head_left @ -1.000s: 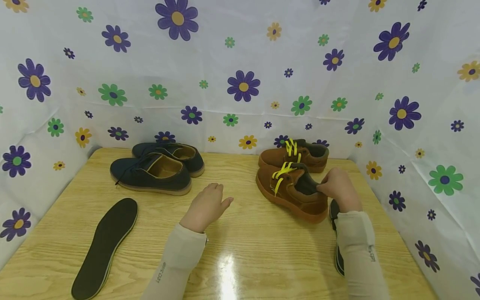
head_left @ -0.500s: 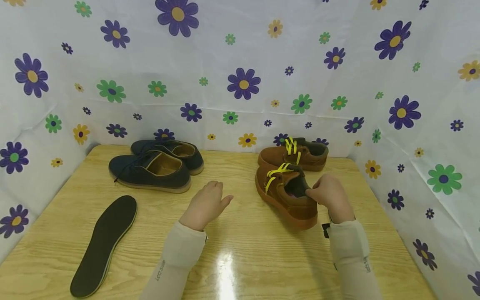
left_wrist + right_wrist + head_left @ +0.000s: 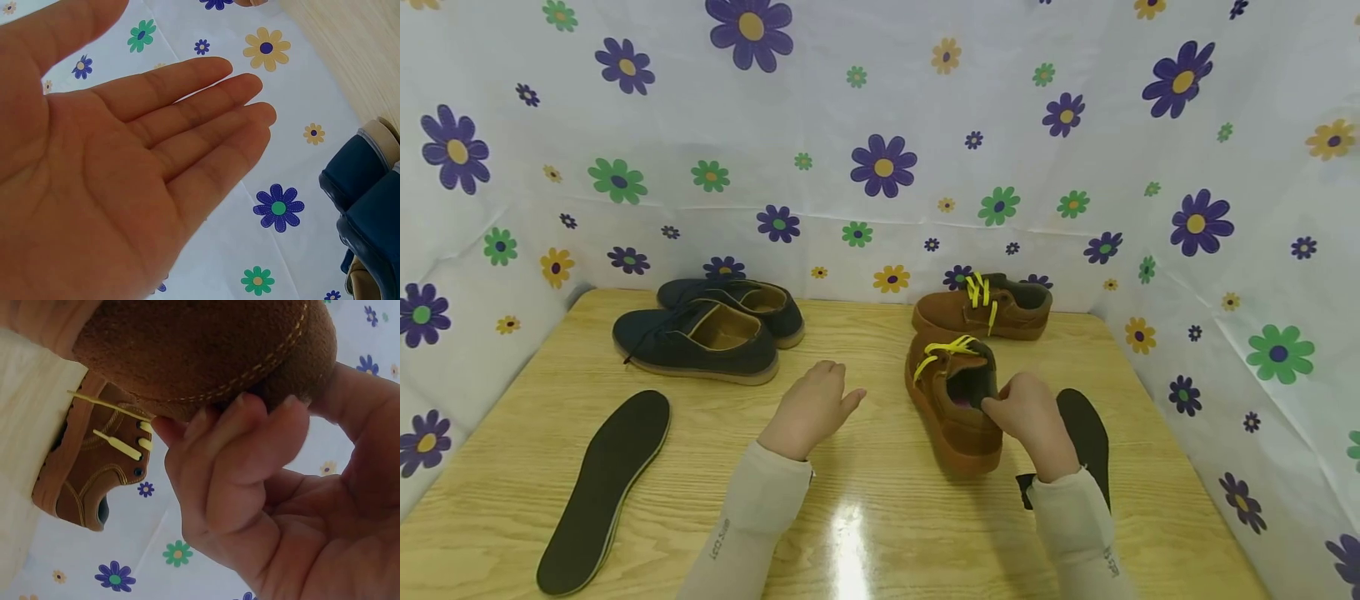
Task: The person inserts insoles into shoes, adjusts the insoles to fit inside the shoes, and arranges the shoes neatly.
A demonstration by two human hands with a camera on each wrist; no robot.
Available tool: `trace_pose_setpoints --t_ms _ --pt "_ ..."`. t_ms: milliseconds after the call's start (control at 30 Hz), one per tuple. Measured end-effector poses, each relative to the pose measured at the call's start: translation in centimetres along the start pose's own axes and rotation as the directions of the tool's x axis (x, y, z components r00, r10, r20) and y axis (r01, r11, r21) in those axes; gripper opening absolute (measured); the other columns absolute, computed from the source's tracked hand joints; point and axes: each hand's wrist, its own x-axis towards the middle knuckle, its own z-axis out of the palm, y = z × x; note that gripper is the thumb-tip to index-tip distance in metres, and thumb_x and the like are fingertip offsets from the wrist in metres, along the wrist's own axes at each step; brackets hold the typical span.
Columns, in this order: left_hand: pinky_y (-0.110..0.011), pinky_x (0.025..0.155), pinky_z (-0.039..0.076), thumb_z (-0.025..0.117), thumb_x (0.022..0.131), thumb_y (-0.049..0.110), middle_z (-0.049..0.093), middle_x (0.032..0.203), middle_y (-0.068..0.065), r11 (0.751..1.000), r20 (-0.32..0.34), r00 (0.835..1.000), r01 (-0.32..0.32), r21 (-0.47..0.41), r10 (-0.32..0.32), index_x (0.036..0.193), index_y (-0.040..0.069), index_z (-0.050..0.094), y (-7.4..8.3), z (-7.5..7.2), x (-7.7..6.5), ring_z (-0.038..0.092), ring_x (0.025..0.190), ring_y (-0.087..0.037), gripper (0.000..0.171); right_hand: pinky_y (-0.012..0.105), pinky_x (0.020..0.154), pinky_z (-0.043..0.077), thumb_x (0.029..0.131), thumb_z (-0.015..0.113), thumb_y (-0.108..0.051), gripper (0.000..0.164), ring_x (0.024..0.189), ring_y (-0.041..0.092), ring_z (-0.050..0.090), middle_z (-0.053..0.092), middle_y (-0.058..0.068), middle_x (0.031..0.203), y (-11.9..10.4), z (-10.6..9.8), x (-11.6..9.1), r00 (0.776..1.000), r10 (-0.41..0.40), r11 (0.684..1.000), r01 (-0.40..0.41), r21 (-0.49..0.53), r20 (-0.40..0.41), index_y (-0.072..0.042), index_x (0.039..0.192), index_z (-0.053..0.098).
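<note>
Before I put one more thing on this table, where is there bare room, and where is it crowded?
Bare wood shows at the back between the navy shoes and the far brown shoe, and in front between the two sleeves. The right is crowded: the right hand, the gripped brown shoe and an insole sit close together.

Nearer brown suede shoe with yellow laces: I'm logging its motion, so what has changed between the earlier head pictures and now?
The nearer brown shoe has swung its heel left and toward the person, moved by the right hand, which grips its heel collar throughout. More of the right flat black insole now shows. The left hand, navy low-cut shoes, farther brown shoe and left flat black insole stayed put.
</note>
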Motion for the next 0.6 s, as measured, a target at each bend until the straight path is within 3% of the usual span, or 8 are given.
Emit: trace_pose_setpoints --t_ms 200,333,433,533,600 --pt "-0.049 0.096 0.046 0.056 0.098 0.028 0.053 0.13 -0.031 1.0 0.005 1.0 0.0 0.006 0.0 0.13 -0.017 0.053 0.1 -0.1 0.0 0.055 0.118 -0.043 0.055 0.022 0.044 0.018 0.08 0.057 -0.007 0.038 0.046 0.009 0.019 0.023 -0.006 0.05 0.0 1.2 -0.7 1.0 0.018 0.999 -0.018 0.029 0.018 -0.015 0.052 0.033" --pt "-0.049 0.096 0.046 0.057 0.098 0.028 0.054 0.128 -0.031 1.0 0.006 1.0 -0.005 0.011 0.005 0.129 -0.017 0.054 0.2 -0.1 -0.1 0.056 0.117 -0.043 0.054 0.025 0.045 0.027 0.081 0.058 -0.009 0.023 0.046 0.012 0.037 0.043 -0.001 0.052 0.1 1.6 -1.1 0.999 0.044 0.999 -0.045 0.031 0.028 -0.006 0.06 0.048" --pt "-0.048 0.094 0.047 0.057 0.098 0.027 0.055 0.126 -0.031 1.0 0.0 1.0 -0.013 0.012 0.013 0.126 -0.017 0.055 0.2 -0.1 -0.1 0.057 0.114 -0.043 0.053 0.033 0.054 0.044 0.083 0.059 -0.01 0.017 0.056 0.019 0.058 0.063 0.012 0.07 0.2 1.7 -1.2 0.997 0.058 0.997 -0.06 0.041 0.047 0.007 0.083 0.062" --pt "-0.048 0.093 0.048 0.057 0.098 0.027 0.055 0.125 -0.03 1.0 -0.008 1.0 -0.018 0.009 0.018 0.125 -0.017 0.056 0.2 -0.1 -0.1 0.058 0.113 -0.042 0.052 0.042 0.068 0.053 0.085 0.06 -0.01 0.031 0.064 0.027 0.068 0.067 0.023 0.091 0.5 1.8 -1.3 0.997 0.06 0.995 -0.064 0.074 0.054 0.015 0.103 0.062" --pt "-0.048 0.093 0.048 0.057 0.098 0.027 0.056 0.125 -0.03 1.0 -0.009 1.0 -0.017 0.005 0.017 0.125 -0.017 0.056 0.2 0.0 -0.1 0.058 0.113 -0.042 0.052 0.045 0.074 0.054 0.086 0.06 -0.01 0.035 0.064 0.029 0.069 0.067 0.024 0.092 0.9 1.9 -1.1 0.998 0.052 0.995 -0.055 0.087 0.038 0.017 0.108 0.061"
